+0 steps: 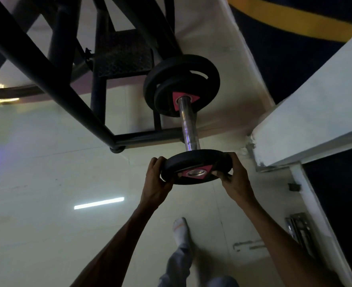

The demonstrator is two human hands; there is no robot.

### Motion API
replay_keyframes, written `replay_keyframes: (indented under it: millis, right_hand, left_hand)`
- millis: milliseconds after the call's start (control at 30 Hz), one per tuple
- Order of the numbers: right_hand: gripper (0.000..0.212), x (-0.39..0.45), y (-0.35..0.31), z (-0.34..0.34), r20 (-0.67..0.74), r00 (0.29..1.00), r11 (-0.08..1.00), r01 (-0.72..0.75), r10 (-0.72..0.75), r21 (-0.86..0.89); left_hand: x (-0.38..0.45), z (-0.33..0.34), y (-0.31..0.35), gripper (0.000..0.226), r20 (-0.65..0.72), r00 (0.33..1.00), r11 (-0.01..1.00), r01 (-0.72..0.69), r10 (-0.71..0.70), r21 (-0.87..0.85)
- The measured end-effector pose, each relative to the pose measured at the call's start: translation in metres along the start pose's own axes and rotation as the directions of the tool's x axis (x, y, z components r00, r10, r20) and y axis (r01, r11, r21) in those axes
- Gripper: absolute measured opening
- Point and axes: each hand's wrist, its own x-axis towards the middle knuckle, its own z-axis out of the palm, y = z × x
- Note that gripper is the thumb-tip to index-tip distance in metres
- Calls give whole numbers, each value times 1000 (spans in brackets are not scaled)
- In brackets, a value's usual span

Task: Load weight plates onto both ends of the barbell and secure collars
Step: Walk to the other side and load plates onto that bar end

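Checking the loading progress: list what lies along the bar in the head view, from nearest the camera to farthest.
Small plate held by the left hand and right hand at the bar's tip → bare chrome sleeve → smaller loaded plate → larger loaded plate.

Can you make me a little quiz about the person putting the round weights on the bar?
1. True or false: both hands hold the plate at the tip of the bar.
2. How many plates already sit further up the sleeve? A) none B) two C) four
3. What colour is the marking around the plate's centre hole?

Key:
1. True. The left hand and right hand grip opposite edges of the black plate, whose hole is on the end of the chrome barbell sleeve.
2. B. A large plate and a smaller plate in front of it.
3. Pink.
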Motion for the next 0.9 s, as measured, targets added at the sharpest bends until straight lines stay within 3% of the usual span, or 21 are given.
replay_keyframes:
  millis: [200, 500, 633, 900]
  right_hand:
    - [57, -64, -40, -6, -5, 999, 998, 55, -54, 34]
    - [62, -182, -187, -13, -74, 952, 941, 306, -298, 145]
    - [85, -225, -268, -7, -85, 892, 876, 453, -445, 168]
    - [74, -293, -397, 21, -112, 742, 722, 670, -661, 171]
  left_hand:
    - [-66, -39, 33, 28, -49, 999, 995, -5, 0, -103]
    - [-188, -172, 138, 37, -266, 959, 980, -137, 96, -141]
    - [-242, -244, 177, 35, -378, 914, 967, -211, 144, -143]
    - [-323, -367, 212, 49, -489, 813, 918, -392, 317, -56]
